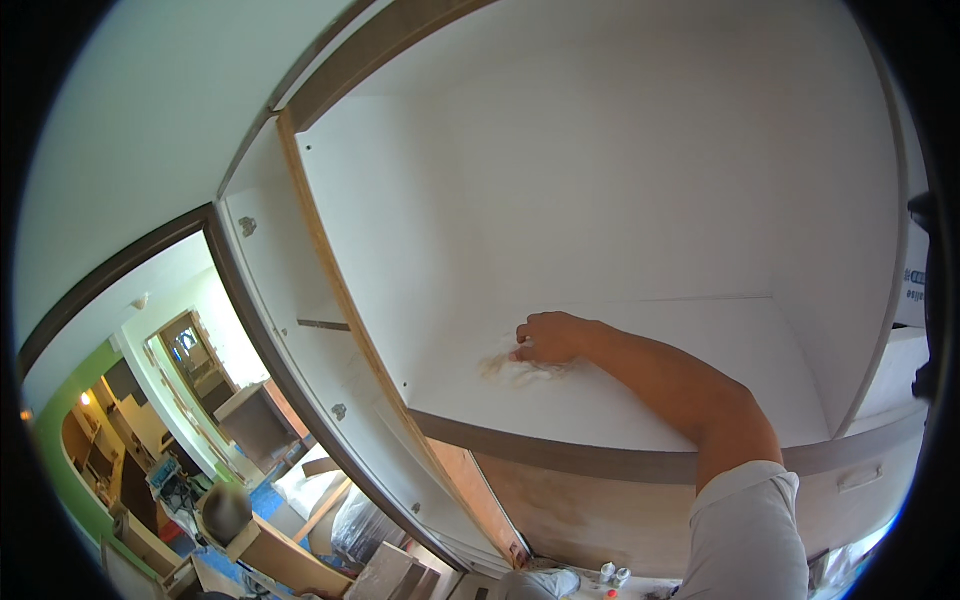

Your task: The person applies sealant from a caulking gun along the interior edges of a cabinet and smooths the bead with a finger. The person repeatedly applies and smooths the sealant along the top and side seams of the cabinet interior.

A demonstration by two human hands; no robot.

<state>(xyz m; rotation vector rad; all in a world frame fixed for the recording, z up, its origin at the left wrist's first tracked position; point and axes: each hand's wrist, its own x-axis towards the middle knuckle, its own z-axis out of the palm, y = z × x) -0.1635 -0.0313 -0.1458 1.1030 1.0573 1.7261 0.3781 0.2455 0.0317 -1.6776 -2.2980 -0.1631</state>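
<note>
My right arm, in a light grey sleeve, reaches over the front edge of a white cabinet shelf [650, 400]. On the shelf's surface, my right hand [553, 338] is closed, fingers curled, on a crumpled white and tan rag [525, 372]. The rag presses against the shelf board, toward the compartment's left side. Part of it is hidden under the palm. My left hand is out of the picture.
A brown trim strip [560, 457] runs along the shelf front. At left a white cabinet door [320, 300] with hinges stands open. Beyond the doorway lie drawers, boards and plastic-wrapped things [365, 525]. Small white bottles [615, 574] stand below. A blurred round shape [226, 514] shows at lower left.
</note>
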